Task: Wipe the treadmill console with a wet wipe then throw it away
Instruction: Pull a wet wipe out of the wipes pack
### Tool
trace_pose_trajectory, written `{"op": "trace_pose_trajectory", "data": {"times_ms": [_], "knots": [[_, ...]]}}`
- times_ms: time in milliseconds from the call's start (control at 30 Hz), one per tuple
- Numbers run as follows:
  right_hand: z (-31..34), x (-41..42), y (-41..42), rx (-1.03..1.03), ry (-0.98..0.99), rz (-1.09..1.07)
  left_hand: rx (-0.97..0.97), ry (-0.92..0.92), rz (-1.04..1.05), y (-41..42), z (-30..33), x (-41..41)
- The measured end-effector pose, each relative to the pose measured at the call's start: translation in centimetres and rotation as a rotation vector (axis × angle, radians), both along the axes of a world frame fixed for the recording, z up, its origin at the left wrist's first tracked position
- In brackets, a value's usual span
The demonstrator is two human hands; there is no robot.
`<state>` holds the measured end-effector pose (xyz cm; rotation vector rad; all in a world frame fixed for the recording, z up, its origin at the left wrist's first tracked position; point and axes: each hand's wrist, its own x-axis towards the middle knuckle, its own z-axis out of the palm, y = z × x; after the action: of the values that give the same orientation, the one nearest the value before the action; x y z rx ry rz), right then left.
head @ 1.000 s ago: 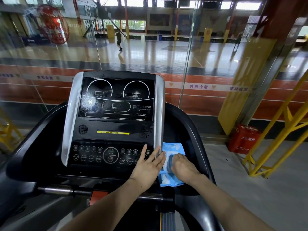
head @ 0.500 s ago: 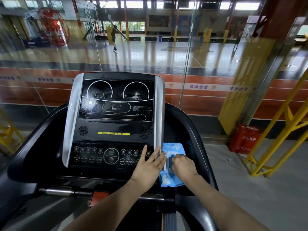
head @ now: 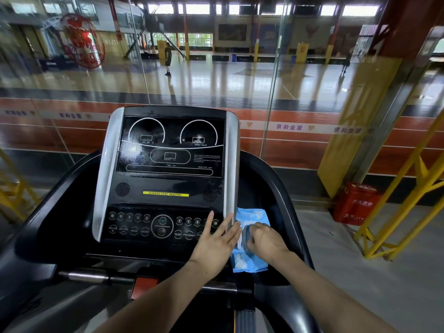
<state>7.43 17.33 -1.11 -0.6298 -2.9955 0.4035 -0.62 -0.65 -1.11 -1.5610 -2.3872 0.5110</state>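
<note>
The black treadmill console (head: 165, 179) with silver side strips stands in front of me. A light blue pack of wet wipes (head: 252, 216) lies in the black tray just right of the console. My left hand (head: 216, 241) lies flat with straight fingers over the console's lower right corner and the pack's left edge. My right hand (head: 266, 239) sits on the pack with fingers curled, pinching the pack's lid flap (head: 246, 235), which stands lifted. No loose wipe shows.
A glass wall stands right behind the treadmill, with a sports hall beyond. A red box (head: 358, 204) sits on the floor at the right beside a yellow metal frame (head: 406, 207). The silver handlebar (head: 89, 276) runs below the console.
My right hand has lifted the lid flap of the pack a little. My left hand has stayed in place.
</note>
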Motion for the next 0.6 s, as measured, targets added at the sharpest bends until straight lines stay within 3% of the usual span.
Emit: {"op": "trace_pose_trajectory", "data": {"times_ms": [333,600], "knots": [[0.2,1.1,1.9,-0.262,0.017,0.084,0.03,-0.016,-0.02,-0.2,0.1,-0.2],[0.9,1.7,3.0,-0.448,0.203,-0.067,0.044,-0.001,-0.04,-0.3,-0.5,-0.4]]}}
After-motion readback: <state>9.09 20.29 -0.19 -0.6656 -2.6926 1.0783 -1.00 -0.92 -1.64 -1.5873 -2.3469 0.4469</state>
